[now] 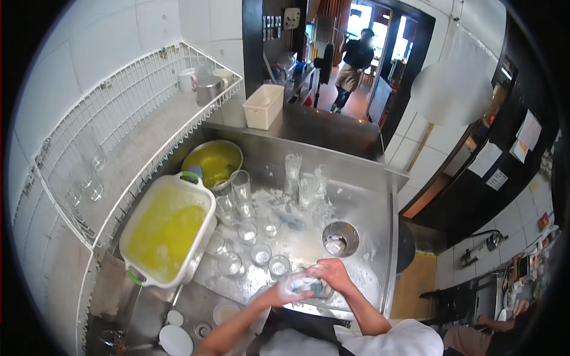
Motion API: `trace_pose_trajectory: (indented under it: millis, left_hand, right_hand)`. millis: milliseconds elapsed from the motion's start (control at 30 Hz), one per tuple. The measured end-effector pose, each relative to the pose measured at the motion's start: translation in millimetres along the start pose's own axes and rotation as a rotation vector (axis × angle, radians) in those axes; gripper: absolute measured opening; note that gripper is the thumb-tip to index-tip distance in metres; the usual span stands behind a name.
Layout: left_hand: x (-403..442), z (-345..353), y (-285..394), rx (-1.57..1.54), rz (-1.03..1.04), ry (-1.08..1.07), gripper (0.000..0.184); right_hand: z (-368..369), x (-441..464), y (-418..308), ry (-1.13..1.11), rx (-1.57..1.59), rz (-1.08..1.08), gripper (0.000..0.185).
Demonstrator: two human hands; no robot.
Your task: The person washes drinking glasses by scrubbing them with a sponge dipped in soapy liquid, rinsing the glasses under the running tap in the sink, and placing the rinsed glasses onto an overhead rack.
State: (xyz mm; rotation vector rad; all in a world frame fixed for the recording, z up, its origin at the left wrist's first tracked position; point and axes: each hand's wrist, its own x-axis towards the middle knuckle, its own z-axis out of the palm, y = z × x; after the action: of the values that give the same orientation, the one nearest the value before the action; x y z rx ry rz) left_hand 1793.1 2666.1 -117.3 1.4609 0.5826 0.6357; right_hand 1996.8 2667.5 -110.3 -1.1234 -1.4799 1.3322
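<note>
My left hand [290,289], covered in suds, is closed round a soapy clear glass [310,285] low over the front of the steel sink top. My right hand [333,273] is closed over the same glass from the right. Something bluish-green shows at the glass, too blurred to name. Just beyond my hands stand several short glasses [260,254], with tall glasses [241,194] farther left. More foamy glasses [307,191] are grouped at the back. A round hole [341,238] in the steel, with pale scraps in it, lies right of them.
On the left are a white tub [126,243] of yellow-green liquid and a steel bowl [231,144] of similar liquid. A wire shelf [142,127] hangs on the wall with cups and glasses. White dishes [176,340] lie lower left. A person [358,56] stands beyond the doorway; another person's arm [497,324] shows lower right.
</note>
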Motion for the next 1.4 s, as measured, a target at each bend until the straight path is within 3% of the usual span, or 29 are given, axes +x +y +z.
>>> trace_pose_trajectory:
  millis: [33,67,100,200,233,267,300,367,433,467,500,567,633,667,700,733,800,833,900,933,967,1000,1033,1133,1200,1233,1267,1300,1400]
  left_hand:
    - [3.3,-8.7,-28.6,-0.333,-0.107,-0.167,0.044]
    - [4.8,-13.4,-49.8,-0.878,-0.241,-0.341,0.056]
    - [2.4,-12.6,-60.5,-1.076,-0.354,-0.386,0.051]
    - [6.3,-2.1,-65.6,-0.981,-0.294,-0.230,0.043]
    - [14.1,2.9,-56.6,-0.527,-0.229,-0.115,0.041]
    - [15.2,7.9,-50.2,-0.077,-0.175,-0.006,0.039]
    - [18.6,4.5,-47.3,0.046,-0.164,-0.035,0.042]
    - [15.7,3.8,-31.2,-0.093,-0.127,-0.208,0.041]
    - [5.6,2.1,-34.3,-0.476,-0.337,-0.309,0.047]
    - [6.6,-1.7,-48.1,-0.600,-0.395,-0.352,0.054]
    - [11.6,-6.2,-59.0,-0.621,-0.270,-0.453,0.049]
    - [19.3,-7.7,-75.0,-0.737,-0.100,-0.266,0.038]
    - [46.3,-23.7,-84.8,0.574,0.441,0.073,0.033]
    - [47.9,-15.5,-45.3,0.819,0.353,0.190,0.026]
    - [49.4,-8.3,-3.5,1.065,0.263,0.307,0.022]
    - [57.0,-13.5,-6.8,1.064,0.262,0.302,0.022]
    - [64.1,-14.9,-28.5,1.034,0.535,0.738,0.021]
    - [66.0,-12.2,-39.6,1.022,0.525,0.721,0.021]
    - [61.2,-8.7,-61.4,0.287,0.156,0.884,0.023]
    - [60.5,-15.0,-119.6,-0.196,0.016,0.857,0.033]
    - [51.4,-5.4,-105.7,-0.195,0.006,0.853,0.033]
    - [44.3,7.3,-70.3,-0.680,-0.141,0.773,0.037]
    - [40.0,14.5,-51.3,-1.158,-0.289,0.656,0.041]
    - [34.0,8.2,-108.8,-0.915,-0.380,0.746,0.042]
    - [27.8,-6.5,-103.2,-0.653,-0.403,0.789,0.031]
    - [26.2,-16.9,-101.2,-0.651,-0.409,0.787,0.031]
    - [23.3,-27.1,-99.9,-0.365,-0.189,0.880,0.028]
    - [20.2,-36.9,-98.0,-0.075,0.032,0.954,0.025]
    - [15.6,-78.1,-46.8,-0.030,0.031,1.072,0.024]
  right_hand:
    - [-4.1,-3.6,-21.2,-0.152,-0.615,-0.357,0.018]
    - [8.4,-7.1,-39.2,-0.128,-0.900,-0.605,0.019]
    - [5.4,-6.9,-41.5,-0.146,-0.888,-0.596,0.019]
    - [-3.2,-2.2,-27.2,-0.085,-0.772,-0.547,0.017]
    - [-10.2,-4.2,-14.5,-0.095,-0.760,-0.534,0.017]
    - [-13.2,-8.9,-1.2,-0.011,-0.597,-0.190,0.016]
    - [-11.2,-11.2,4.9,0.074,-0.429,0.142,0.016]
    - [-3.8,-24.5,-3.7,0.082,-0.419,0.163,0.016]
    - [7.2,-30.1,-29.6,-0.039,-0.692,-0.565,0.020]
    - [10.5,-32.5,-36.3,-0.034,-0.776,-0.601,0.022]
    - [8.6,-29.8,-33.1,-0.038,-0.767,-0.595,0.022]
    - [-0.1,-23.5,-14.6,0.079,-0.936,-0.617,0.017]
    - [-8.7,-9.7,31.4,0.336,-0.945,-0.381,0.018]
    - [-8.6,-8.1,42.1,0.331,-0.942,-0.367,0.018]
    - [-10.3,-4.1,49.0,0.312,-0.319,0.032,0.020]
    - [-12.6,1.6,54.7,0.272,0.314,0.408,0.023]
    - [-1.9,0.1,69.6,0.299,0.323,0.380,0.021]
    - [2.5,-1.9,75.4,0.314,0.318,0.342,0.020]
    - [9.0,-11.9,71.7,0.357,0.369,0.314,0.020]
    - [10.7,-16.7,73.7,0.321,0.429,0.286,0.020]
    - [11.8,-19.3,74.1,0.282,0.485,0.253,0.020]
    - [17.5,-23.7,69.3,0.266,0.380,0.336,0.028]
    - [22.6,-25.6,61.4,0.244,-0.030,0.292,0.033]
    - [31.8,-18.9,89.9,0.371,-0.010,0.216,0.035]
    - [14.5,3.7,119.4,0.477,-0.303,0.273,0.032]
    - [2.4,19.5,135.2,0.505,-0.403,0.161,0.035]
    - [-13.3,37.7,150.8,0.531,-0.499,0.051,0.038]
    - [-26.6,56.7,164.0,0.495,-0.591,0.122,0.037]
    - [-46.4,93.8,206.9,0.503,-0.505,0.123,0.035]
